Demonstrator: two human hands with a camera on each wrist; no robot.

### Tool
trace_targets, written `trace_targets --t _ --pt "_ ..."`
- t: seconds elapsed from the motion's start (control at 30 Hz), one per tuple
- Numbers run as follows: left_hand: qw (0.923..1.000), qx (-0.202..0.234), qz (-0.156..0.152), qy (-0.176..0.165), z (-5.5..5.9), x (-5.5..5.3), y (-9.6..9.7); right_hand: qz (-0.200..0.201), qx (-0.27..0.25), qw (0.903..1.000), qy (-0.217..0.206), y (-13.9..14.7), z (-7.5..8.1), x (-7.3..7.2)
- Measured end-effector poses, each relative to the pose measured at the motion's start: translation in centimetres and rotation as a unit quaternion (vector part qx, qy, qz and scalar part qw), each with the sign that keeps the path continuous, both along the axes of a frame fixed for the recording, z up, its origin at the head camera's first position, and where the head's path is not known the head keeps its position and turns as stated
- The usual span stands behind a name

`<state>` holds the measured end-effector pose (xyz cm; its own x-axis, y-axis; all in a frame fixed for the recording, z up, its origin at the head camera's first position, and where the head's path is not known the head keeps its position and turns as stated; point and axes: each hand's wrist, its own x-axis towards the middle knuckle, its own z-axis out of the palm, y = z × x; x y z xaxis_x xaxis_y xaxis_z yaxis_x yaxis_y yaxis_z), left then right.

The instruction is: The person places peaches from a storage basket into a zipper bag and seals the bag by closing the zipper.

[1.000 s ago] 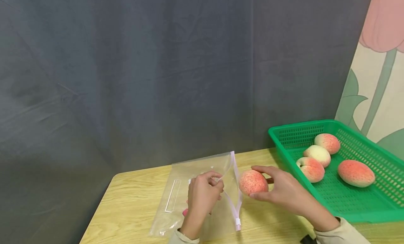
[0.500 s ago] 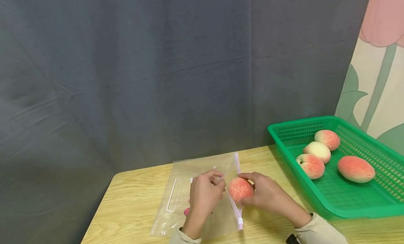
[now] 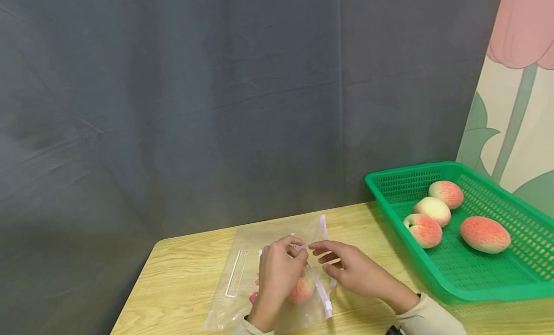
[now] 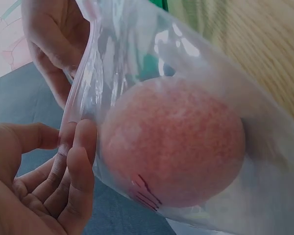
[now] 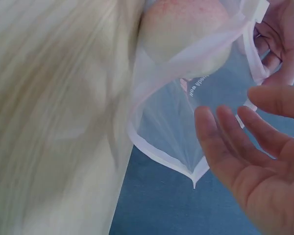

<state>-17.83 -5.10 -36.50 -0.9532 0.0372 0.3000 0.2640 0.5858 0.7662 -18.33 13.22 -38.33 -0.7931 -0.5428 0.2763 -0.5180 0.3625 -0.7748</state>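
Note:
A clear zip bag (image 3: pixel 248 238) with a lilac zip edge lies on the table, its mouth parted toward the right. My left hand (image 3: pixel 279 270) pinches the upper lip of that mouth between thumb and fingers. Inside the bag rests a pink and cream peach (image 4: pixel 176 147), partly behind the left hand in the head view. Just right of the mouth is my right hand (image 3: pixel 355 270), fingers relaxed and nothing in them, fingertips close to the lifted lip. The white zip slider (image 3: pixel 328 306) sits near the bag's front corner.
A green plastic basket (image 3: pixel 433 272) stands at the right, with several peaches, among them a redder, longer one (image 3: pixel 484 235), inside. A grey curtain (image 3: pixel 216 109) hangs behind the wooden table (image 3: pixel 173 277). Pink print shows on the bag.
The right hand has carried the peach left through the bag's mouth and let it go inside, then drawn back to the mouth. The left hand keeps its pinch on the lip.

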Motion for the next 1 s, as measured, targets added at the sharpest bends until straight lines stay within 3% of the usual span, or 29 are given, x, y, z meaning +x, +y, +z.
trace_targets --t 0.3,0.53,0.73,0.83,1.0 --pt "1.0 -0.001 0.001 -0.002 -0.1 -0.1 0.3 -0.021 0.013 0.999 0.039 1.3 1.8 0.5" --pt "0.9999 -0.01 -0.002 0.008 -0.2 -0.2 0.2 -0.08 0.023 0.9931 0.082 4.1 5.2 1.6" --pt "0.9992 -0.031 -0.001 0.025 -0.4 -0.2 0.1 -0.134 0.037 0.9813 0.134 7.7 8.1 2.9" --pt "0.999 -0.035 0.0 0.026 -0.4 -0.1 0.0 -0.157 0.052 0.9757 0.144 9.6 8.6 2.9" --pt "0.9993 -0.032 0.004 0.018 -0.5 -0.1 0.0 -0.19 0.073 0.9719 0.118 12.2 8.4 2.4"
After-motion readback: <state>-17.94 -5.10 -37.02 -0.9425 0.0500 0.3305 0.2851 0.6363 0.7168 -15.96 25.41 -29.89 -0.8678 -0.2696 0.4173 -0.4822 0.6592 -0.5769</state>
